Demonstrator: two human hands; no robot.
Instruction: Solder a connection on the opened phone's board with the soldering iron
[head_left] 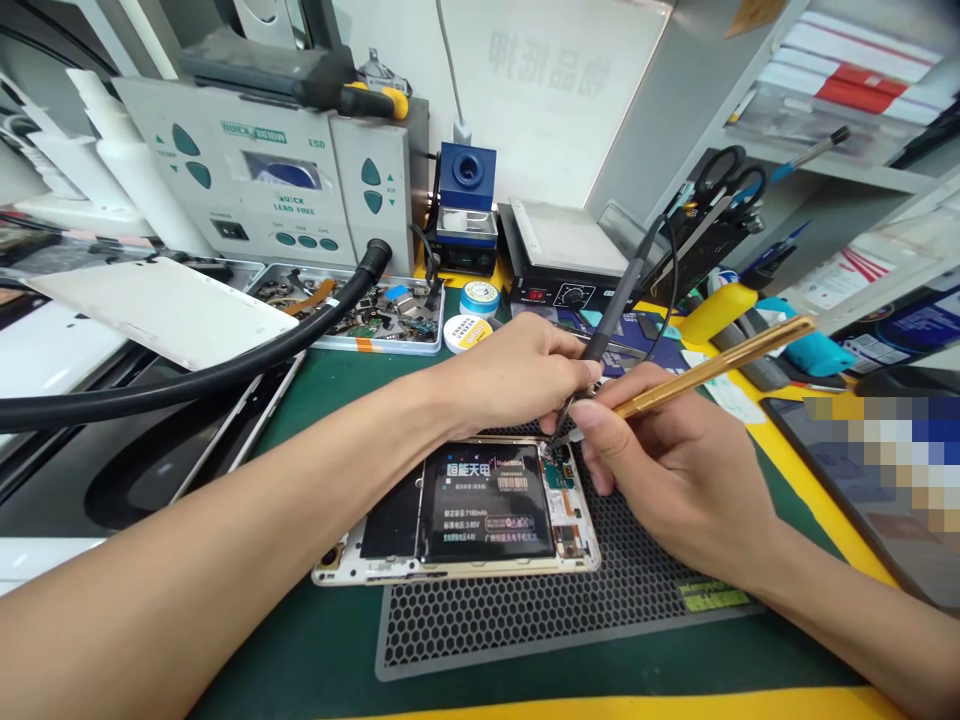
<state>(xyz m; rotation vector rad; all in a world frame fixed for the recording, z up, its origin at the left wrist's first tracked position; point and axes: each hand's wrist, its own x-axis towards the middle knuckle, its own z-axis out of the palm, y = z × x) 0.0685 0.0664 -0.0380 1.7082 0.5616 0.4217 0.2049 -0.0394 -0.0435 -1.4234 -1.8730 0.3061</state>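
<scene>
My left hand [517,370] is closed round a dark soldering iron [616,305]; my right hand [675,470] grips a gold tool [720,368]. Both tips sit near the circuit board [557,474], at 2 o'clock on the opened tablet [487,505], which lies at 6 o'clock in my view.

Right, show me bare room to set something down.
Free: green mat between the left forearm and white parts tray, and along the black honeycomb pad's near edge. Crowded: beyond the left hand, between round blue tub and yellow plastic bottle.
</scene>
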